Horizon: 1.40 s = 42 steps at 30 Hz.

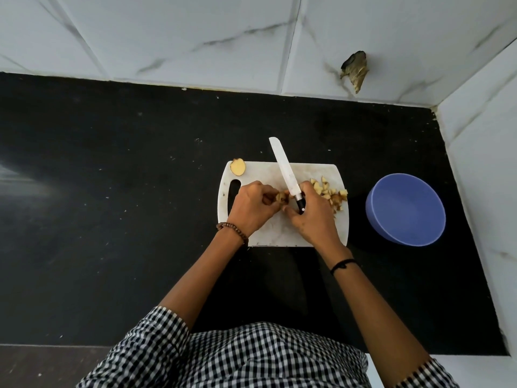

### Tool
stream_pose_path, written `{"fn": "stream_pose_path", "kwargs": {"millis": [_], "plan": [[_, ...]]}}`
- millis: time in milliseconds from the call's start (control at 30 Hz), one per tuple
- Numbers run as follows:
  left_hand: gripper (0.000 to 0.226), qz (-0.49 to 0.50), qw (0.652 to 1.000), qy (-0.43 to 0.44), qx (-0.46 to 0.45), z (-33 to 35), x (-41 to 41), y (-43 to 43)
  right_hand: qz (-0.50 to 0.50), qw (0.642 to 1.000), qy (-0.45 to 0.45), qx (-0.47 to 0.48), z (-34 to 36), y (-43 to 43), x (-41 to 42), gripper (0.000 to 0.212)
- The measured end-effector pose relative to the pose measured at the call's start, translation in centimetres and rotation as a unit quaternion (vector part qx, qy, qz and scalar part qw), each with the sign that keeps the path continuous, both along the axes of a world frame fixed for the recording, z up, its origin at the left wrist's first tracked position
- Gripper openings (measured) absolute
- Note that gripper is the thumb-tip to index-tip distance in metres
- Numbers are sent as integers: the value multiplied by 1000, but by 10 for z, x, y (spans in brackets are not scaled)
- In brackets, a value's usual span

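Checked shirt [251,357]; we chop at the board [277,233]
Our left hand [253,204] pinches ginger [281,196]; right hand [313,217] grips the knife [284,169]; blue bowl [405,211] beside.

counter [112,191]: I see black with fine pale specks.
wall tiles [195,32]: white, with grey marble veins.
board [265,175]: white, I note faint stains.
knife [284,169]: white blade, black handle.
ginger piece [282,196]: tan skin, pale yellow flesh.
chopped ginger [330,191]: the same yellow and tan.
bowl [405,210]: I read it as soft blue.
shirt [265,357]: black-and-white check.
bracelet [233,229]: brown beads.
wristband [342,264]: black.
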<state>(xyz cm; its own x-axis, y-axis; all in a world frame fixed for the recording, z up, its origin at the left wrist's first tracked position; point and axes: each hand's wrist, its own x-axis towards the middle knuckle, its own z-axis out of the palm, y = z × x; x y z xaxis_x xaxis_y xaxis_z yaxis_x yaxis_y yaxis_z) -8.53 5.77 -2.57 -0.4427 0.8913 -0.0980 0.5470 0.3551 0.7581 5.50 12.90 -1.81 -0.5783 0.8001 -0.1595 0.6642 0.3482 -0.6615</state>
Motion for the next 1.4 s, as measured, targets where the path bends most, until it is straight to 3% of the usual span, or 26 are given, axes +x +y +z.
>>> {"fn": "stream_pose_path", "kwargs": {"millis": [267, 533, 1000, 1267, 1400], "plan": [[17, 19, 998, 61, -1, -3, 11, -2, -62, 997, 42, 4, -1, -30, 4, 15], [19, 36, 993, 115, -20, -1, 22, -1, -52, 998, 5, 27, -4, -50, 11, 12], [18, 36, 994, 103, -7, -2, 20, -2, -4, 997, -44, 61, -2, -56, 9, 11], [18, 36, 994, 102, -6, -1, 21, -3, 32, 997, -69, 24, 8, -68, 38, 11], [17, 41, 994, 104, 12, -2, 23, -4, 0, 999, -51, -6, 17, -66, 49, 13]]}}
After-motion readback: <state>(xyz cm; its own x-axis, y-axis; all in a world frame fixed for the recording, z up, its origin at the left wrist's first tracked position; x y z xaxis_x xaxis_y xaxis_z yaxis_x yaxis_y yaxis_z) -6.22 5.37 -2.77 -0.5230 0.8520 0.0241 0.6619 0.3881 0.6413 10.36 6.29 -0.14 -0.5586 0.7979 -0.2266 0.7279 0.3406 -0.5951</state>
